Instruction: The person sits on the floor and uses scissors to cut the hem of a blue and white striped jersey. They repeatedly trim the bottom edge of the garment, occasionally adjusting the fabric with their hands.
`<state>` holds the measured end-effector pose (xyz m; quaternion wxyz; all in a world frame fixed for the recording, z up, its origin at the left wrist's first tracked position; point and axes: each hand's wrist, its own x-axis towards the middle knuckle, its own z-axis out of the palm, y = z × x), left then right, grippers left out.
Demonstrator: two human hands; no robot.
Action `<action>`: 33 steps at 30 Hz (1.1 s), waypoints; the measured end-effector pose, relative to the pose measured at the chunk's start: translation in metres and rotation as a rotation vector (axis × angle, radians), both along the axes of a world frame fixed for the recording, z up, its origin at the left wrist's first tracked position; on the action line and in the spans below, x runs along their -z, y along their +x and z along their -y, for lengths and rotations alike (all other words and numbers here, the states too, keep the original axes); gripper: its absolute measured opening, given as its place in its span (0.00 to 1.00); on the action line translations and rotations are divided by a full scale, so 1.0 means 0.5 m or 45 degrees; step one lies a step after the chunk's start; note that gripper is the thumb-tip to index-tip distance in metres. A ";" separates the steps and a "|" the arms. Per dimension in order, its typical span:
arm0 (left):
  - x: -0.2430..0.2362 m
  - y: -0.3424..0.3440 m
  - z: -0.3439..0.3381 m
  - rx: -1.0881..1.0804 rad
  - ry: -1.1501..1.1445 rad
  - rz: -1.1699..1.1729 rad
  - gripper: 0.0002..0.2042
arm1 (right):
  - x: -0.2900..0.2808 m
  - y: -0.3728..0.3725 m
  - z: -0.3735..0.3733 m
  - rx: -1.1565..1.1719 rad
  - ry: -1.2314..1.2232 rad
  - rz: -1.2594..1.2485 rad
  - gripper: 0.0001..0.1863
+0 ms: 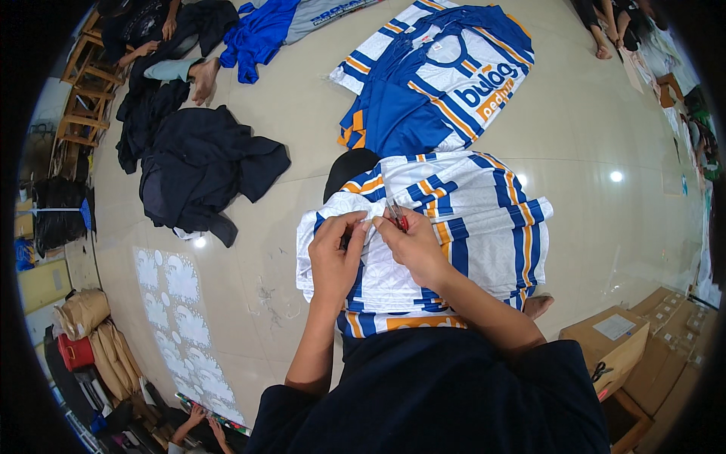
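Across my lap lies a white jersey with blue and orange stripes, bunched up under both hands. My left hand pinches a bit of its white cloth between thumb and fingers. Close beside it, my right hand grips small thread snips with a red handle, their metal blades pointing away from me. The tips of my two thumbs nearly meet over the cloth. Whether a thread lies between the fingers is too small to tell.
Ahead on the tiled floor is a pile of similar jerseys. Black garments lie to the left, blue clothing beyond them. Cardboard boxes stand at the lower right, with black-handled scissors. Other people sit around the edges.
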<state>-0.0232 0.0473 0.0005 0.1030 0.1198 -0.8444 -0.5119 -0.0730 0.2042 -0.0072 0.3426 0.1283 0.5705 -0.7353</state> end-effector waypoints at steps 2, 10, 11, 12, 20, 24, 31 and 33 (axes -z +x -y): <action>0.001 -0.001 -0.002 -0.007 0.037 -0.028 0.06 | -0.003 0.004 0.006 0.015 0.007 -0.058 0.09; 0.025 -0.004 -0.009 -0.089 0.090 -0.074 0.05 | 0.011 0.014 0.010 0.013 0.004 -0.179 0.09; 0.022 -0.004 -0.011 -0.096 0.102 -0.064 0.06 | 0.000 0.012 0.009 -0.009 0.023 -0.165 0.09; 0.021 -0.004 -0.012 -0.103 0.114 -0.053 0.06 | -0.006 0.012 0.007 -0.031 0.043 -0.152 0.10; 0.016 -0.004 -0.015 -0.093 0.041 -0.067 0.05 | -0.028 0.013 -0.013 0.002 -0.222 0.190 0.11; 0.019 -0.003 -0.014 -0.092 0.063 -0.076 0.04 | -0.035 0.008 -0.015 -0.062 -0.279 0.258 0.10; 0.017 0.000 -0.017 -0.090 0.050 -0.084 0.04 | -0.030 -0.003 -0.010 -0.092 -0.257 0.315 0.10; 0.018 0.000 -0.016 -0.085 0.053 -0.098 0.04 | -0.042 -0.002 -0.004 -0.040 -0.222 0.304 0.10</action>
